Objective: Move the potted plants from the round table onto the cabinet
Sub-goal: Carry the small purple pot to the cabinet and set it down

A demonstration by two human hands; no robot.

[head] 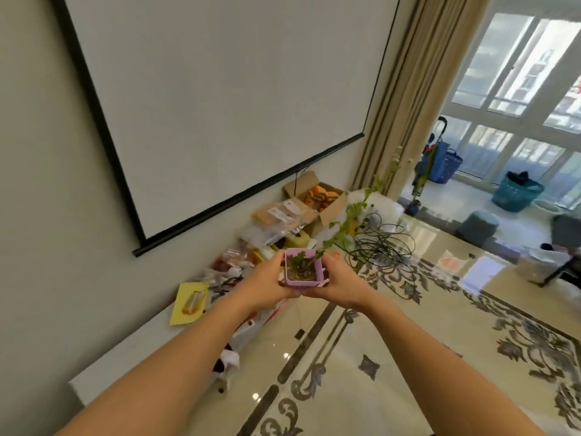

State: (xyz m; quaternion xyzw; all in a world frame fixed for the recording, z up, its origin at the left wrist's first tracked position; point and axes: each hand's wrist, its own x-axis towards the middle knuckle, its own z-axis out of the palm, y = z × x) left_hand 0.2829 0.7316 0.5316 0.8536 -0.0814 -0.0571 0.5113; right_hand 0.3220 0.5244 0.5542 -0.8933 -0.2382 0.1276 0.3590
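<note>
While arms stretch forward, both hands' grip, left hand (265,283) and right hand (341,283), around pink pot (303,272).

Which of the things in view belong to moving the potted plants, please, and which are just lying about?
Part of the job:
purple pot with its leggy green plant
left hand and right hand, both holding the pot

Just lying about:
cardboard box
tangled black cable
yellow card
teal basket

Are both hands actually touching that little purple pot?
Touching. The head view shows the left hand and right hand pressed against opposite sides of the purple pot.
</note>
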